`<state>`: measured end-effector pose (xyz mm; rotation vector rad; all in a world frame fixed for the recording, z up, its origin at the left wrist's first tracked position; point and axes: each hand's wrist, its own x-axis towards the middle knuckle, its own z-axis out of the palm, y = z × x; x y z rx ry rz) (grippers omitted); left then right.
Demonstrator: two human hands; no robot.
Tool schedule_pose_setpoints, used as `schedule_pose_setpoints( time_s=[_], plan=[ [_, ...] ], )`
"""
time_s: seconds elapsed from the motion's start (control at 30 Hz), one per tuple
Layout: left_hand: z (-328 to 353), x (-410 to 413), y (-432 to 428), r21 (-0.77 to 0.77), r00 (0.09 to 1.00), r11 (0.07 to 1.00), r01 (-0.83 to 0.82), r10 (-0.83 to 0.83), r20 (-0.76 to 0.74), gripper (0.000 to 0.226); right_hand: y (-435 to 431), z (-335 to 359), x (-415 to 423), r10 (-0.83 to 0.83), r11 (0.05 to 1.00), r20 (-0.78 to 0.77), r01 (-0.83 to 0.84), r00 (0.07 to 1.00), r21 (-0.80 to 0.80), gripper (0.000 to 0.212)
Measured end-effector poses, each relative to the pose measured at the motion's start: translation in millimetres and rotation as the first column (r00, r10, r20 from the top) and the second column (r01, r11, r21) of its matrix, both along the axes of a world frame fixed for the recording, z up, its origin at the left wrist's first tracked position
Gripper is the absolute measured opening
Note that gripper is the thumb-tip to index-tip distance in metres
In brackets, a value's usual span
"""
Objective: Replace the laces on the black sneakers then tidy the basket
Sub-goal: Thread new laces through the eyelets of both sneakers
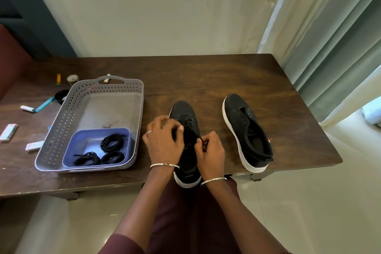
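Dark wooden table — grey basket at nine o'clock, laced sneaker at five, unlaced sneaker at three, white tube at ten.

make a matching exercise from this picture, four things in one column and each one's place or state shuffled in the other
1 handled sneaker
2 untouched sneaker
3 coiled laces
4 blue tub

a in the grey basket
b eyelets empty
c lace pinched by left hand and right hand
d in the blue tub

Pairs: 1-c, 2-b, 3-d, 4-a
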<state>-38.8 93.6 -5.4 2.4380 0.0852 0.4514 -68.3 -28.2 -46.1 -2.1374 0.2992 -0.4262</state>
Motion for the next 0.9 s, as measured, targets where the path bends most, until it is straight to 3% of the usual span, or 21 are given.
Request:
schedule_pose_setpoints(
  time_s=[0.1, 0.23, 0.33, 0.4, 0.5, 0.6, 0.77, 0.9],
  plan=[
    [-3.7, 3.9, -5.0, 0.157, 0.986, 0.984, 0.089, -0.066, -0.150, 0.021, 0.1, 0.4, 0.2, 0.001, 1.000, -0.012, -0.001, 1.000, 0.005, 0.016],
    [-3.9, 10.5, -4.9, 0.039, 0.954, 0.997, 0.068, -0.053, -0.296, 0.043, 0.2, 2.1, 0.1, 0.008, 1.000, -0.003, -0.008, 1.000, -0.005, 0.016],
    [-6.2, 6.3, 0.1, 0.067, 0.939, 0.997, 0.032, -0.007, -0.344, 0.047, 0.2, 1.9, -1.0, 0.011, 1.000, -0.003, -0.011, 1.000, -0.003, 0.016],
    [-9.9, -2.6, 1.2, 0.067, 0.951, 0.998, -0.001, 0.022, -0.309, 0.045, -0.2, 2.5, -1.1, 0.021, 1.000, -0.008, -0.021, 1.000, 0.000, 0.015],
    [-17.3, -15.8, -0.2, -0.035, 0.990, 0.998, -0.061, 0.056, -0.130, 0.030, -2.1, 6.9, 1.8, 0.061, 0.998, -0.046, -0.062, 0.997, -0.015, 0.016],
    [-18.2, -20.5, -4.6, -0.193, 0.988, 0.975, -0.108, 0.084, -0.131, 0.016, -5.9, 17.0, 8.7, 0.101, 0.994, -0.056, -0.102, 0.993, -0.027, 0.018],
    [-16.6, -15.3, -2.4, -0.347, 0.966, 0.916, -0.202, 0.128, -0.225, 0.017, -2.1, 35.0, 34.8, 0.237, 0.932, 0.000, -0.228, 0.971, -0.282, 0.010],
    [-17.4, -11.9, 3.9, -0.393, 0.955, 0.894, -0.216, 0.110, -0.275, 0.015, 6.0, 34.1, 53.1, 0.320, 0.746, -0.063, -0.293, 0.945, -0.598, 0.014]
  ],
)
